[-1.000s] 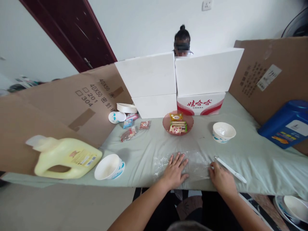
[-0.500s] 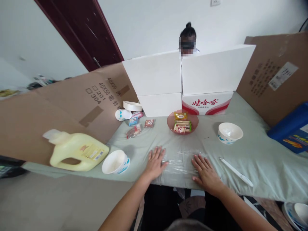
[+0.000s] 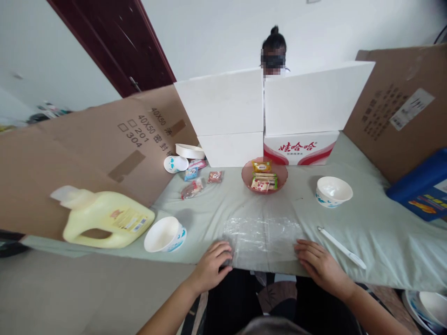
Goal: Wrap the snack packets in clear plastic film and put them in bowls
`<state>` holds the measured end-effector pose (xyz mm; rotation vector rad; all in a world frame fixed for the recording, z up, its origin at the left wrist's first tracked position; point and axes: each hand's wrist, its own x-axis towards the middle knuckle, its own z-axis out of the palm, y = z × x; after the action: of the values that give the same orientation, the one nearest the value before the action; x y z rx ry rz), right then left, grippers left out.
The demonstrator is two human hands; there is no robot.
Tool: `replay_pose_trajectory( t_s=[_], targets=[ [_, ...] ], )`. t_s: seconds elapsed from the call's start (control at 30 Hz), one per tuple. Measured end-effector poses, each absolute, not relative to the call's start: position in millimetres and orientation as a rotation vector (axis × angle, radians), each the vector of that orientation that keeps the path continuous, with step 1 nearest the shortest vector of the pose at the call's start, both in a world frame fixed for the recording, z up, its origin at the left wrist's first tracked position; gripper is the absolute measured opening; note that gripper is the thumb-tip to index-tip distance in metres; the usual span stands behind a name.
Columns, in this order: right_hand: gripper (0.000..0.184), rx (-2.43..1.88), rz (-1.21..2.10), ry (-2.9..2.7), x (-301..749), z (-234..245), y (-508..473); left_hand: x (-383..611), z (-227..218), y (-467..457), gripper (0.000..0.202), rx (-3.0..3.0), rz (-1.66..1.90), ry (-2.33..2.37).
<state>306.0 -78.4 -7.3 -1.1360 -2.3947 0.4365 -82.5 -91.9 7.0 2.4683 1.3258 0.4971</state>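
While fingers (image 3: 224, 247) touch plastic (image 3: 263, 237), a pink bowl (image 3: 246, 180) stands beyond.

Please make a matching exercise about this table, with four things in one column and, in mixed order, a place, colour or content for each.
Column 1
1. Clear plastic sheet
2. Glossy round dish
3. Bottle with a handle
4. Slim white tool

Column 2
A. is pale yellow
B. lies to the right of the right hand
C. holds small packets
D. lies between the left hand and the right hand

Right pairs: 1-D, 2-C, 3-A, 4-B
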Motion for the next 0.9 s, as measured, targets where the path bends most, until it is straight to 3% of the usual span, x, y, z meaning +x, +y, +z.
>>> replay_pose_trajectory(
  t_s=[0.17, 0.43, 0.57, 0.7, 0.8, 0.9],
  targets=[
    [0.026, -1.437, 0.548, -2.161, 292, -6, -60, -82, 16, -71, 0.021, 2.187, 0.584, 1.498],
    [0.025, -2.075, 0.115, -2.174, 259, -13, -19, -40, 10, -10, 0.022, 2.118, 0.153, 2.106],
    [0.025, -2.082, 0.054, -2.176, 260, -11, -20, -35, 8, -7, 0.021, 2.104, 0.131, 2.166],
    [0.026, -1.843, -0.134, -2.151, 252, -1, -27, -19, 13, -22, 0.026, 2.299, 0.409, 2.201],
    [0.033, -1.477, -0.135, -2.238, 231, -4, -32, 8, 7, -36, 0.035, 2.508, 0.565, 1.911],
    [0.045, -1.277, -0.030, -2.434, 218, -20, -33, 29, -9, -45, 0.051, 2.551, 0.414, 1.688]
  ],
)
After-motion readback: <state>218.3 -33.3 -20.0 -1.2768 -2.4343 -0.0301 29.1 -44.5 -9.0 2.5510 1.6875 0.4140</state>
